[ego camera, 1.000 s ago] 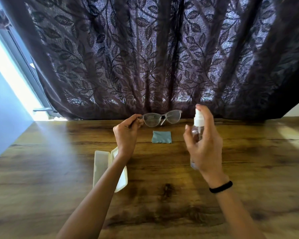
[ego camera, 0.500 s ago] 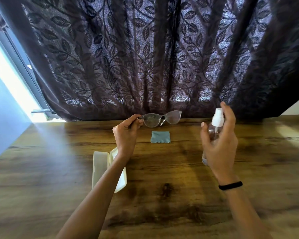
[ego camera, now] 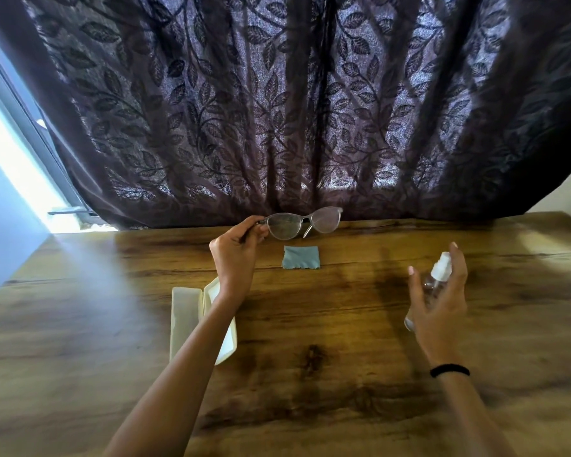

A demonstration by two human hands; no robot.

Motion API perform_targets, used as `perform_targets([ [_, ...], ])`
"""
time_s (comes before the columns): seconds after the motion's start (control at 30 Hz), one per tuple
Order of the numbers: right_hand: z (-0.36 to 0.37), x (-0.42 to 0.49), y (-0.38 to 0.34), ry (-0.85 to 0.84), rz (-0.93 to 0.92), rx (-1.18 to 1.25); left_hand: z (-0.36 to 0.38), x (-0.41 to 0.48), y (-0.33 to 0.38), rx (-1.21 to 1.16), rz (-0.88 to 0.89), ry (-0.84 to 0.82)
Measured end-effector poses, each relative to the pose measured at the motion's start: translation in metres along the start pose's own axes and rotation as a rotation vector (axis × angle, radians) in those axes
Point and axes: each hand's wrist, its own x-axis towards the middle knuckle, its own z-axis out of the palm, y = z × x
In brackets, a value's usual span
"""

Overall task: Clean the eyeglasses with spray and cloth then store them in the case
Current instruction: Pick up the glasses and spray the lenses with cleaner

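Note:
My left hand (ego camera: 236, 255) pinches the left temple corner of the clear-framed eyeglasses (ego camera: 302, 222), holding them up above the table's far side with the lenses facing me. My right hand (ego camera: 440, 301) is wrapped around a small clear spray bottle with a white nozzle (ego camera: 437, 275), low over the table at the right, well apart from the glasses. A blue-grey cleaning cloth (ego camera: 300, 257) lies flat on the table just below the glasses. An open cream glasses case (ego camera: 187, 321) lies under my left forearm, partly hidden by it.
The wooden table (ego camera: 310, 374) stretches across the view. A dark leaf-patterned curtain (ego camera: 294, 110) hangs along its far edge. A bright window gap (ego camera: 10, 166) and a pale wall are at the left.
My right hand has carried the spray bottle rightward and down, away from the glasses. The left hand and eyeglasses have stayed in place.

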Motion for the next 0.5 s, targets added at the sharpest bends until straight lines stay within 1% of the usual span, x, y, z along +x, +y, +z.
perform_targets([
  [0.27, 0.004, -0.016, 0.013, -0.010, -0.014, -0.008, -0.001, 0.000, 0.000, -0.003, 0.010, 0.006],
  [0.5, 0.002, -0.025, 0.018, -0.019, 0.050, 0.020, -0.002, -0.002, -0.003, -0.002, 0.014, 0.008],
])
